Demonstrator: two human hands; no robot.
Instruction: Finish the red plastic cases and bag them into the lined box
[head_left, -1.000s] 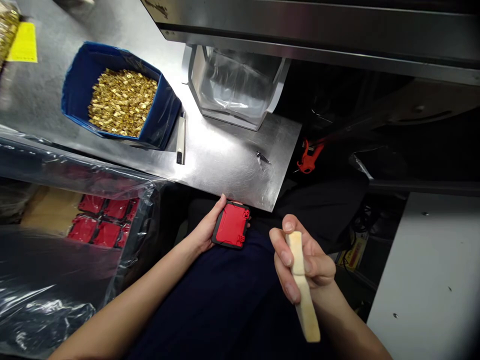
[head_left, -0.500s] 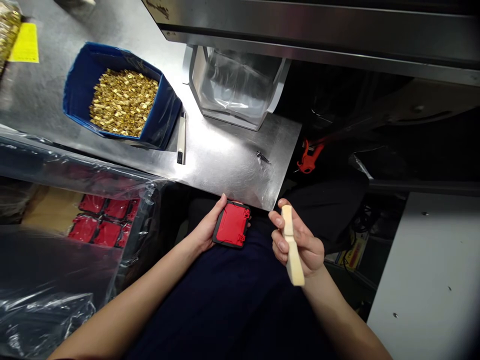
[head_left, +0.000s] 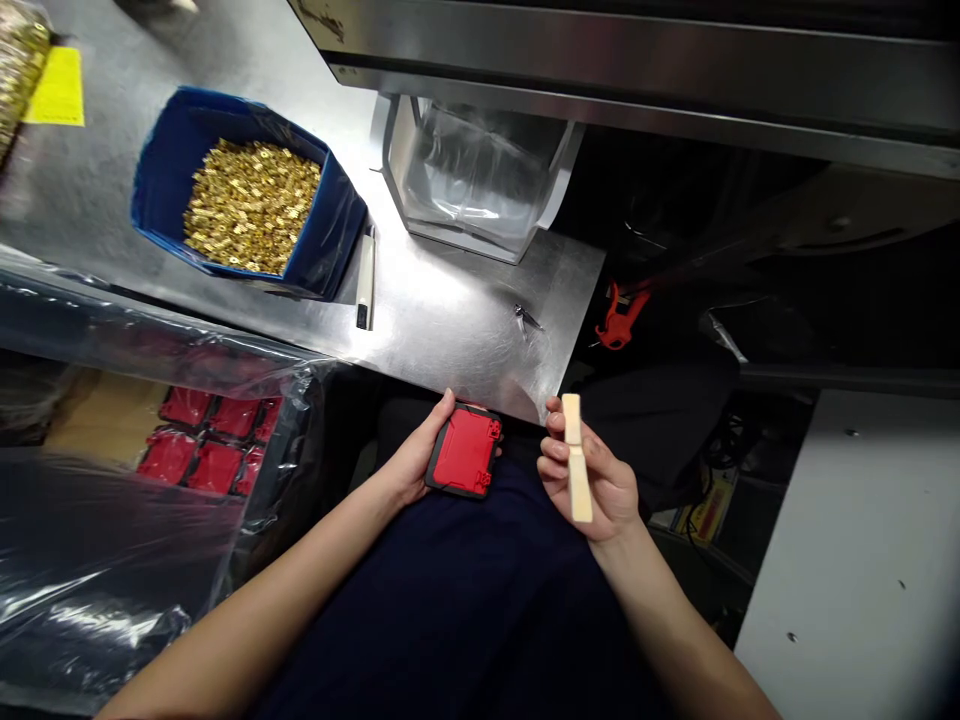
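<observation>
My left hand (head_left: 420,450) is closed around the edge of a flat rectangular plastic case (head_left: 463,450). The case has a red face, a black border and two small hinge-like parts on its right side. It is held above my lap, just below the table's edge. To the right, my right hand (head_left: 592,480) grips a pale cream bar (head_left: 576,460), narrow at its middle and wider at both ends. The bar stands nearly upright, apart from the case, with the fingers wrapped behind it. What the bar is made of I cannot tell.
On the metal table (head_left: 450,320) stand a blue bin (head_left: 341,230) of small brass parts and a grey bin (head_left: 465,245) with clear plastic bags. A white cutter-like tool (head_left: 366,280) and a small dark tool (head_left: 527,318) lie there. Red parts (head_left: 214,465) fill a box at left.
My right hand has moved slightly left, turning the cream bar so its lower end has come up and left. My left hand and the case have stayed almost still.
</observation>
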